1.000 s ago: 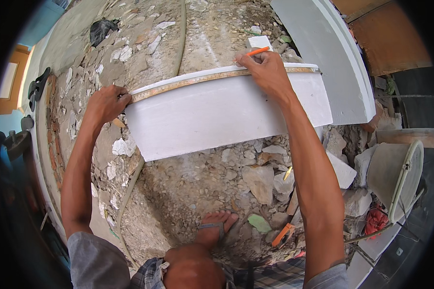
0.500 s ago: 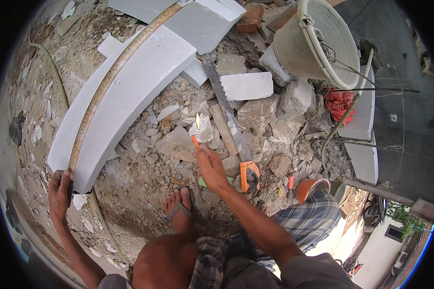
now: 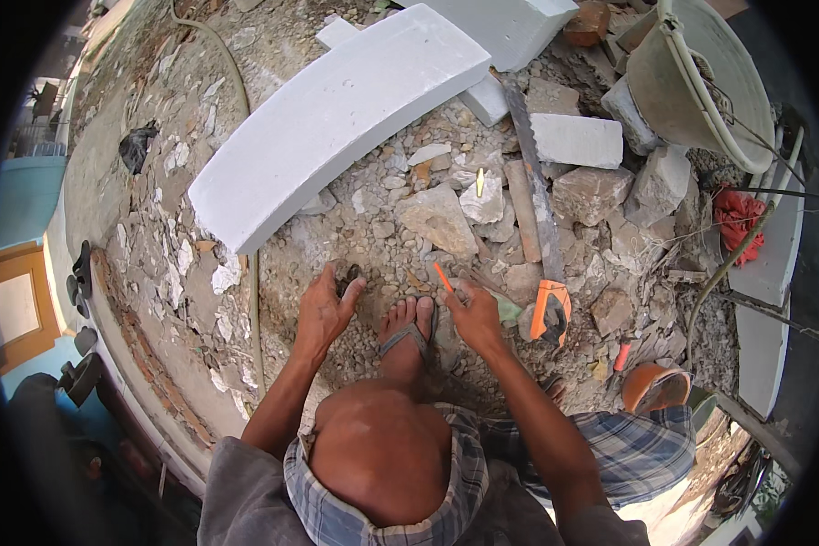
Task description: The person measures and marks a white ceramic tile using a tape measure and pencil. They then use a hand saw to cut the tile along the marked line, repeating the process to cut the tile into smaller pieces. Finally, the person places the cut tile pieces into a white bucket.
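My left hand (image 3: 330, 309) grips a small dark tape measure (image 3: 349, 272) above the rubble, left of my sandalled foot (image 3: 399, 343). My right hand (image 3: 471, 314) holds a thin orange pencil (image 3: 442, 275) to the right of that foot. Beyond both hands lies a long white block (image 3: 337, 127), resting at a slant on the debris with nothing on its top face. A handsaw (image 3: 549, 308) with an orange handle lies right of my right hand, next to a short wooden piece (image 3: 523, 209) and a small yellow object (image 3: 480, 182).
Broken stones and white chunks cover the ground. A bucket (image 3: 692, 91) leans at upper right, near a red plastic bag (image 3: 738, 227). More blocks (image 3: 575, 138) lie behind the saw. A hose (image 3: 255, 328) runs along the left. A red-handled tool (image 3: 621, 357) and clay pot (image 3: 655, 393) sit lower right.
The extended tape has left the white block and is wound in. My left hand has come off the block toward my foot; my right hand has moved down, still with the pencil.
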A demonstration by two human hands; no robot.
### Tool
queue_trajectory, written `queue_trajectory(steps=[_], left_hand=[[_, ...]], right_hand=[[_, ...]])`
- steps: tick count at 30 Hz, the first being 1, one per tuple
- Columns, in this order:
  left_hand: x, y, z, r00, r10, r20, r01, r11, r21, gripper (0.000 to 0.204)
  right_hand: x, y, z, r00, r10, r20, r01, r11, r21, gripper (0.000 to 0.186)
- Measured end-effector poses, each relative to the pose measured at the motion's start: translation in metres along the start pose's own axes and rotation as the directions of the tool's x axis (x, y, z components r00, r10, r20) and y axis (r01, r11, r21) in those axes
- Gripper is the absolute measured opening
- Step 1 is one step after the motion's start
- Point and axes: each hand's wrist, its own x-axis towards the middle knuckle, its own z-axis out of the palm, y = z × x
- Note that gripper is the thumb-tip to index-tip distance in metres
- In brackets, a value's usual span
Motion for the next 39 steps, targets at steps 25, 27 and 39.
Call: queue_trajectory(steps=[25,27,39], left_hand=[[-0.050,-0.040,0.028,0.941,-0.058,-0.334,0.101,0.989,0.113,0.075],[-0.039,-0.036,0.015,0.920,0.030,-0.390,0.011,0.995,0.103,0.070],[0.161,0.014,-0.141,0.588,0.177,-0.789,-0.233,0.971,0.044,0.036]], right_hand=[[-0.069,0.071,-0.122,0.985,0.143,-0.100,-0.168,0.625,-0.762,0.061],[-0.066,0.096,-0.125,0.992,0.054,-0.110,-0.121,0.601,-0.790,0.049],[-0.168,-0.053,-0.145,0.879,-0.313,-0.360,0.164,0.907,-0.387,0.015]])
